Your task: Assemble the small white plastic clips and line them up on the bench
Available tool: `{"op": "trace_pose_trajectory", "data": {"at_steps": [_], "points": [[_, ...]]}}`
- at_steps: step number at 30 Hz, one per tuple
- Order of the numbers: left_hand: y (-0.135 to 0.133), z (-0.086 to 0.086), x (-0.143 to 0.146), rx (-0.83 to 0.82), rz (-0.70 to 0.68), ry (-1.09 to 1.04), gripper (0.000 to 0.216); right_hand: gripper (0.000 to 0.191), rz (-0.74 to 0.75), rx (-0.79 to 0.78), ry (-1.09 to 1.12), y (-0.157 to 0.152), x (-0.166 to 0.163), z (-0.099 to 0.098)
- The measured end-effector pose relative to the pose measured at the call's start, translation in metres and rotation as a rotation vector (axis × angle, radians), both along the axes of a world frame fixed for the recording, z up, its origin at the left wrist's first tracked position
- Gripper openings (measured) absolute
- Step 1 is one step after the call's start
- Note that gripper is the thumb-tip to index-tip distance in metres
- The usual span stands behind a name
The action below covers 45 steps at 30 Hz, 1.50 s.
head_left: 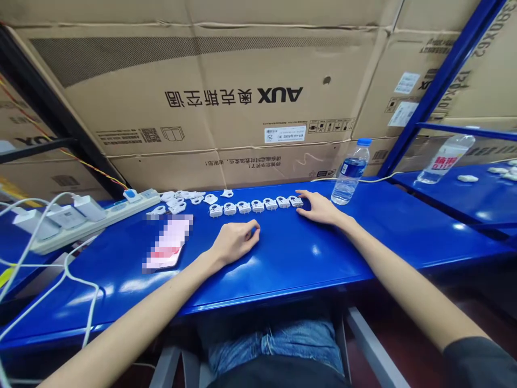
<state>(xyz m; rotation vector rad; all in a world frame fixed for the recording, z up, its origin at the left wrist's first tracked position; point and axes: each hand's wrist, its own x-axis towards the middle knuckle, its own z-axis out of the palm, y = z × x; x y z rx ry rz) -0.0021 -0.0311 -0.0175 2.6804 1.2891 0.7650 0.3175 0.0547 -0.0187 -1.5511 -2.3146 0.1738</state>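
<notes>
On the blue table, several small white plastic pieces (pixel 257 206) stand in a row, each with a rounded loop on top and what look like short prongs below. My right hand (pixel 319 208) is at the right end of this row, thumb in front and index finger behind the last white plastic piece (pixel 296 201), closed around it. My left hand (pixel 236 241) rests on the table in front of the row, fingers curled and thumb tip meeting the index finger; nothing shows in it. More white plastic pieces (pixel 177 200) lie in a loose heap at the row's left.
A phone-like flat object (pixel 172 242), partly pixelated, lies left of my left hand. A power strip (pixel 109 218) with chargers and white cables crosses the left side. A water bottle (pixel 350 172) stands beyond my right hand. Cardboard boxes (pixel 242 64) wall the back.
</notes>
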Motion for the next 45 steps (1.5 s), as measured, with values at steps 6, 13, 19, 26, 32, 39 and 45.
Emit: {"op": "trace_pose_trajectory", "data": {"at_steps": [6,13,19,26,32,39,45], "points": [[0.000,0.001,0.001,-0.027,-0.030,-0.020,0.023,0.059,-0.029,0.096,0.024,-0.002,-0.001,0.006],[0.001,0.005,0.000,-0.119,0.024,-0.170,0.021,0.060,-0.002,0.409,0.285,-0.022,-0.034,0.011],[0.007,0.002,0.001,-0.161,0.097,-0.339,0.018,0.052,0.402,0.572,0.185,-0.047,-0.078,-0.003],[0.007,0.006,0.004,-0.198,0.121,-0.493,0.013,0.052,0.389,0.603,0.191,-0.053,-0.084,-0.007],[0.007,0.007,0.005,-0.269,0.107,-0.576,0.014,0.050,0.416,0.613,0.156,-0.052,-0.083,-0.006],[0.013,0.005,0.005,-0.501,0.028,-0.721,0.018,0.048,0.440,0.628,0.150,-0.052,-0.084,-0.007],[0.012,0.007,0.005,-0.504,0.059,-0.718,0.021,0.048,0.428,0.616,0.138,-0.052,-0.084,-0.006]]}}
